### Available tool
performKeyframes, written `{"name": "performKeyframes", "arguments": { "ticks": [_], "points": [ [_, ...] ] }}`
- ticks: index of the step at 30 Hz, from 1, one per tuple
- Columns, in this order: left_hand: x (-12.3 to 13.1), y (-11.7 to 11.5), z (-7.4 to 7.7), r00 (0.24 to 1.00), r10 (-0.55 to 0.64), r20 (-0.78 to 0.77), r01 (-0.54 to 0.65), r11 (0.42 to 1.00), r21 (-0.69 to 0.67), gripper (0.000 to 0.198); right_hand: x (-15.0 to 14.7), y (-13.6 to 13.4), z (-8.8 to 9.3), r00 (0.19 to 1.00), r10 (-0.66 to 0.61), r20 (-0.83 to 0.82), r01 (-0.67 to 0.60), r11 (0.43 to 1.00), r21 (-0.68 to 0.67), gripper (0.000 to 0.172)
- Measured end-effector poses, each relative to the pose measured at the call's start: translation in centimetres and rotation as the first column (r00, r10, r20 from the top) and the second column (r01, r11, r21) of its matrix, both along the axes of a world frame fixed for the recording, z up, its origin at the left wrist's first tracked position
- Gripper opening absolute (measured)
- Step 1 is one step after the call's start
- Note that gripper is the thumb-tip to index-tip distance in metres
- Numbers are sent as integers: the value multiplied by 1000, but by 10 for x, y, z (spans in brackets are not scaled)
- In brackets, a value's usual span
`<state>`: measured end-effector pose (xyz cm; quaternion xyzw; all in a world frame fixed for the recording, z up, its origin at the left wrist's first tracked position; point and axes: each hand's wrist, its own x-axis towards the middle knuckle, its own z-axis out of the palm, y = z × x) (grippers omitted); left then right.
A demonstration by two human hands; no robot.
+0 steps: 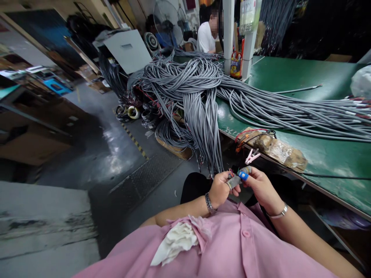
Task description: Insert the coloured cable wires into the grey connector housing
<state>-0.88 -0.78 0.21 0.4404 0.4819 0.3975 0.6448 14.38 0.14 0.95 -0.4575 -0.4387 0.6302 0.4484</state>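
In front of my pink shirt, both hands are close together at the end of a grey cable. My left hand (220,190) is closed around it, and thin coloured wires (230,173) stick out above the fingers. My right hand (259,188) pinches at the wire ends, with blue tape (243,176) around its thumb. Grey coverings wrap some fingertips of both hands. The exact spot where the fingertips meet is too small to make out. A thick bundle of grey cables (203,123) hangs over the table edge down towards my left hand.
More grey cables lie along the green table (292,71). At its near edge are a taped brown block (278,148) and a pink clip (251,156). A white post (228,34) rises behind the pile. Another person (206,36) sits at the back near a fan (168,23).
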Motion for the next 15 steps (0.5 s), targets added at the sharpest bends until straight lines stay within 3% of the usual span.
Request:
{"name": "performKeyframes", "arguments": {
  "ticks": [10,15],
  "points": [
    [2,1,-6,989,136,57,-136,991,-5,27,-3,-4,-8,993,-99,-62,97,995,-29,24],
    [1,-1,-5,1000,7,15,-7,1000,6,34,-4,-2,-8,993,-82,-90,79,996,-39,22]
  ]
}}
